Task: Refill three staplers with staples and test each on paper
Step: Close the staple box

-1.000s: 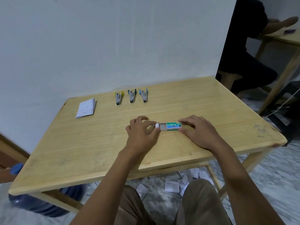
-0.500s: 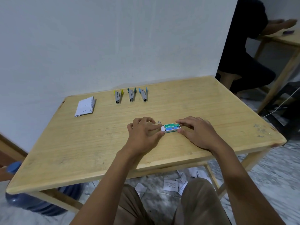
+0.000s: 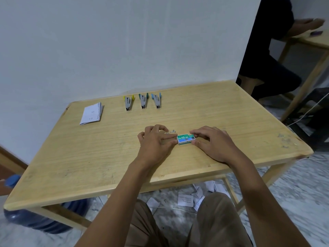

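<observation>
Both forearms bare to the frame edge with no sleeves, left hand [image 3: 154,143] and right hand [image 3: 213,143] without rings, watch or gloves, legs in plain khaki-brown trousers [image 3: 215,221], fabric slightly creased at the knees.

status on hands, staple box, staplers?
Left hand at box's left end, right hand pinching staple box. Loose staples beside it. Three staplers untouched. Nothing blocking.

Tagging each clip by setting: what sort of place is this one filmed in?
Probably a plain indoor workroom rather than a home or fitted office: a bare wooden table against a blank white wall, a second similar table with another person seated at it, and paper slips littering the marbled floor.
</observation>
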